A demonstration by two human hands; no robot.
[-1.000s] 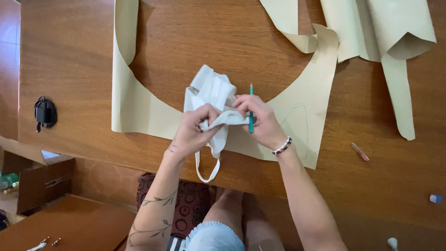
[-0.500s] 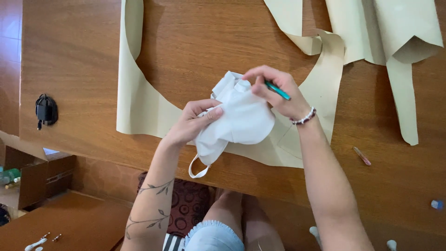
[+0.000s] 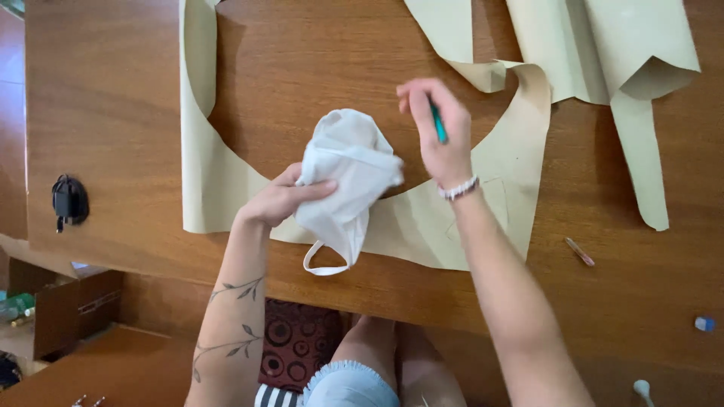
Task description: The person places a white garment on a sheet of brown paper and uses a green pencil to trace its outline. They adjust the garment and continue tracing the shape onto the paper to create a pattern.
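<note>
Carefully now: from the head view, pinch the crumpled white cloth piece with its looped strap (image 3: pixel 347 181) firmly in the left hand (image 3: pixel 283 200), thumb on top and fingers curled under, as seen at the cloth's left edge. Keep that bundle lifted just over the tan paper pattern sheet with the wide curved cut-out (image 3: pixel 422 226), directly between both hands. Let the strap loop hang free below the left hand, toward the body, so nothing snags.

Hold the teal pen (image 3: pixel 437 123) upright in the right hand (image 3: pixel 441 128), fingers closed narrowly around the barrel, just to the right of the cloth and apart from it. Avoid dragging the pen tip across the fabric; judging from this pose, smoothing the cloth flat on the brown wooden worktop (image 3: pixel 317 60) before marking would give a cleaner line.

Mind the small pink stick-shaped marker (image 3: pixel 580 252) well to the right of the right forearm, and the black clip-like object (image 3: pixel 69 200) far left of the left hand; both lie clear of the work. More tan paper pieces (image 3: pixel 603 45) sit beyond the right hand.
</note>
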